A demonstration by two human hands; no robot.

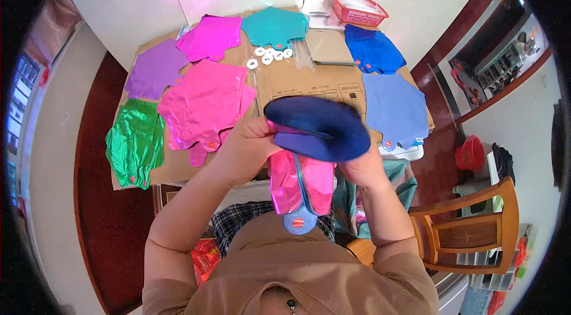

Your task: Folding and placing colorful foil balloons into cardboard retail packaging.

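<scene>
Close in front of my body I hold a small bunch of flat foil balloons (302,181) up between both hands. A dark blue one (321,127) bends over on top, purple and pink layers lie beneath it, and a light blue round tab with a red mark (300,223) hangs down. My left hand (253,145) is closed on the left edge, thumb on top. On the other side, my right hand (363,163) grips the right edge, its fingers partly covered by the dark blue foil.
Flat foil balloon piles in green (135,142), pink (205,104), purple (156,72), magenta (209,38), teal (275,26), dark blue (373,50) and pale blue (395,107) ring the cardboard-covered table (297,80). White ribbon rolls (267,58), a red basket (358,9) and a wooden chair (467,234) stand around.
</scene>
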